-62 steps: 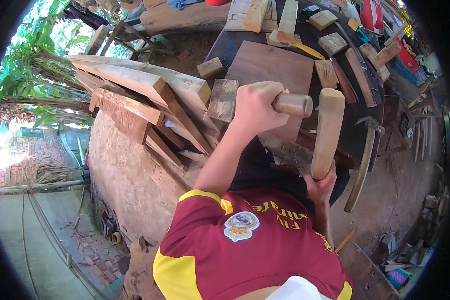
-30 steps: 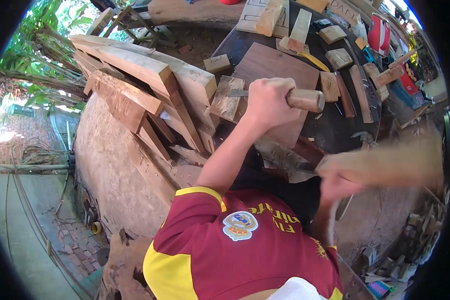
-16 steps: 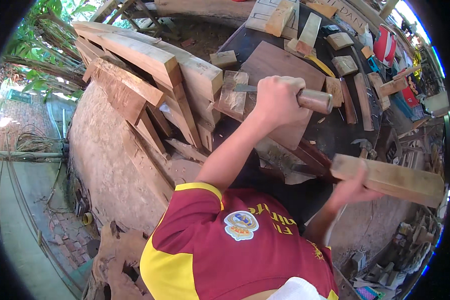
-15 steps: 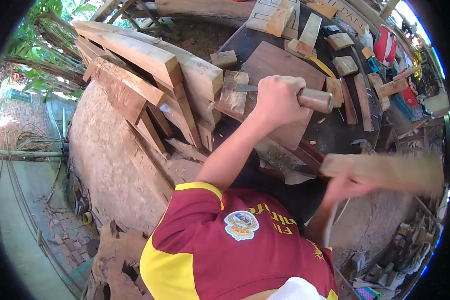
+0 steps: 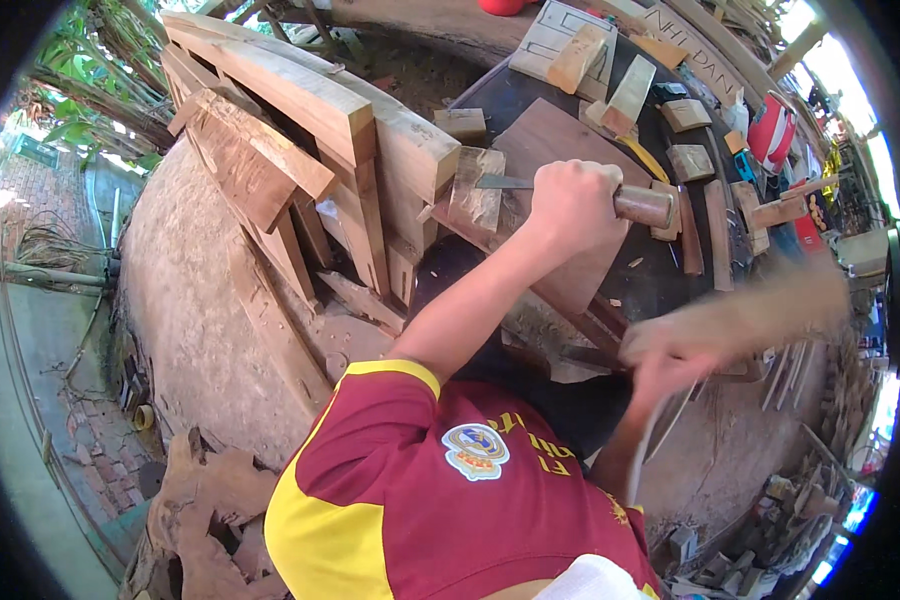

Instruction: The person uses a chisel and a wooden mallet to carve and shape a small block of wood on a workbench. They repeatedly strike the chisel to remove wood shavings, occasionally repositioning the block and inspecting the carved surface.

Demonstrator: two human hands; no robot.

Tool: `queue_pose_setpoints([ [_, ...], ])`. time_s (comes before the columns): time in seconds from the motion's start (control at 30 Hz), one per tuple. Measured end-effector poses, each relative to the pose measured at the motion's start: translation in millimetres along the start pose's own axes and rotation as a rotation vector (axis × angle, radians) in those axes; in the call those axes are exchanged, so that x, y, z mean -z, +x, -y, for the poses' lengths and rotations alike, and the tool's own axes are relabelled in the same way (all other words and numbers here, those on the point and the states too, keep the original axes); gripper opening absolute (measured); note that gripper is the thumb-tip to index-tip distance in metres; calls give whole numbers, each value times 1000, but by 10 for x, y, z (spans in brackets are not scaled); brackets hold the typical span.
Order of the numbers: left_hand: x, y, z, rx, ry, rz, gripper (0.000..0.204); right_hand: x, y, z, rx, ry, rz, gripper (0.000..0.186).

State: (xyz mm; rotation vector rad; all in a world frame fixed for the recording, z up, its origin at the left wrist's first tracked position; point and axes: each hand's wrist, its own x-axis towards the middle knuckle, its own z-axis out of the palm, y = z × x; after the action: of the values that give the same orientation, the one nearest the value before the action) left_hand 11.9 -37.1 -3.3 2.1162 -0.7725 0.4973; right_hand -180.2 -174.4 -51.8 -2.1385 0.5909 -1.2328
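My left hand (image 5: pixel 570 200) is closed around a chisel with a cylindrical wooden handle (image 5: pixel 643 205); its flat metal blade (image 5: pixel 502 182) points left onto a small wood block (image 5: pixel 466 208) with a rough, chipped surface. My right hand (image 5: pixel 668 362) grips a long wooden bar (image 5: pixel 770 305), blurred by motion, to the right of the chisel handle. A brown board (image 5: pixel 555 140) lies on the dark bench top (image 5: pixel 650 280) behind my left hand.
Long cut timbers (image 5: pixel 300 110) are stacked at the left. Loose blocks (image 5: pixel 688 162), a yellow-handled tool (image 5: pixel 630 148) and a red-and-white object (image 5: pixel 775 130) sit across the bench. A gnarled root piece (image 5: pixel 195 500) is at lower left; scrap wood (image 5: pixel 780 520) lies at lower right.
The wooden bar in my right hand has swung from upright out to the right and is now tilted upward, moving. My left hand stays on the chisel. The view has shifted slightly.
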Motion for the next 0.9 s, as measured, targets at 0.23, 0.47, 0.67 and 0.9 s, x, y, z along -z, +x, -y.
queue_pose_setpoints([
  [0.23,-86,-63,38,2,77,88,24,105,-104,-305,-33,2,154,82],
  [0.47,-138,13,17,35,58,40,22,-161,101,42,-278,417,-402,66],
  [0.67,26,22,20,35,25,5,20,-169,70,18,228,-3,366,71],
  [0.9,-72,82,50,66,27,0,22,-122,174,120,-421,614,-271,77],
])
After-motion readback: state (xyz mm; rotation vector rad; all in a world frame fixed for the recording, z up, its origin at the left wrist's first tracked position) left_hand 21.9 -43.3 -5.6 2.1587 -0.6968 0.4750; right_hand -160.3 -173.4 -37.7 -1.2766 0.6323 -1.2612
